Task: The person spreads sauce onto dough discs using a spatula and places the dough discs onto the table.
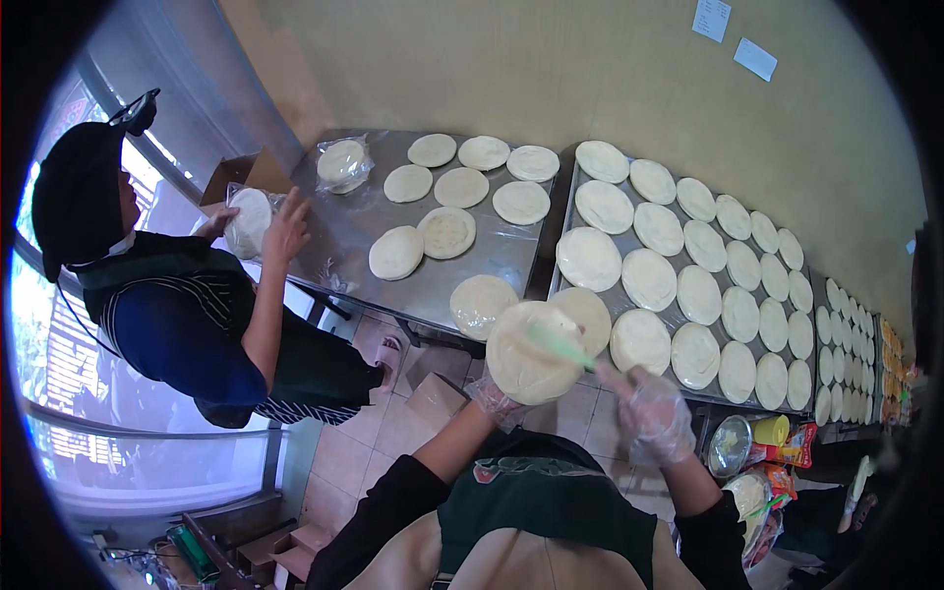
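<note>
My left hand, in a clear plastic glove, holds a round pale flatbread up from below. Its fingers are mostly hidden under the bread. My gloved right hand grips a green spatula, whose blurred head lies over the flatbread's upper face. Just beyond the held bread, another round flatbread lies at the table edge. A glossy flatbread sits to its left, at the near edge of the left table.
Rows of flatbreads cover the right metal table; several more lie on the left table. A co-worker at left handles a bagged flatbread. A metal bowl and yellow container stand low right. Another person's hand is far right.
</note>
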{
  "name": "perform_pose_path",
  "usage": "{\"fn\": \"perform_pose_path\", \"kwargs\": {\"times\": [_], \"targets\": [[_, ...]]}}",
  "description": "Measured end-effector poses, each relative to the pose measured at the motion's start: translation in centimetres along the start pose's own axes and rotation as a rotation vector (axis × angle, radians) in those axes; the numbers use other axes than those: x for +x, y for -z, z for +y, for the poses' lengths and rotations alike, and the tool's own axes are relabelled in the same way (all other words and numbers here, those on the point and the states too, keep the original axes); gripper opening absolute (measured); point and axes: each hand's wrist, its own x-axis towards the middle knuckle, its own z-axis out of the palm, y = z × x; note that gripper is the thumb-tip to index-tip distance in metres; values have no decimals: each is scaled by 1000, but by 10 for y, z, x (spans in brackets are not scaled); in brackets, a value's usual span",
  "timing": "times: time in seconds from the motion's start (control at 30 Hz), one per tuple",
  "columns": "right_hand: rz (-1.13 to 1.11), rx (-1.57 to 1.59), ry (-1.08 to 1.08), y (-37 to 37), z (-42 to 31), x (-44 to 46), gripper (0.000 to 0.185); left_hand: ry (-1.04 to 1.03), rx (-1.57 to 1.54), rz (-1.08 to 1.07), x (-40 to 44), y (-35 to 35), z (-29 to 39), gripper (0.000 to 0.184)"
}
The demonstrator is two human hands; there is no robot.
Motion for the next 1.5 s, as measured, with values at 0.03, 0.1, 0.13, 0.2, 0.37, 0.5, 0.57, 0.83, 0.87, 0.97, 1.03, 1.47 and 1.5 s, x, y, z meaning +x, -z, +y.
{"fn": "perform_pose_path", "kwargs": {"times": [0.03,0.1,0.13,0.2,0.37,0.5,0.57,0.83,0.87,0.97,1.03,1.47,1.5], "targets": [[2,30,111,-8,-4,-7,63,58,-505,0,-2,0,5,62],[3,60,218,-21,-6,-11,63,121,-1011,0,-5,2,2,61],[35,56,128,-26,-6,-10,59,150,-1176,41,-8,5,-13,60],[67,48,41,-31,0,-9,56,174,-1340,83,-11,4,-21,59],[268,214,-25,-35,20,-4,52,28,-1201,72,-18,-6,-11,56],[142,341,-198,-27,38,-3,48,-27,-1176,85,-11,-13,-26,55],[212,427,-261,-25,45,-9,45,30,-1549,149,-2,-18,-26,54],[138,232,-41,-38,32,-51,51,-121,-1260,236,0,-40,3,53],[168,280,-114,-38,35,-47,48,-152,-1164,265,-1,-43,4,53],[258,499,-210,-44,46,-37,41,-105,-173,439,-3,-45,-6,55],[312,668,-227,-42,54,-32,36,-90,-301,441,-2,-45,-18,55],[-2,103,75,39,69,-67,51,-321,-1413,366,14,-33,-23,53],[58,84,88,41,74,-70,54,-325,-1417,370,15,-34,-23,53]]}}
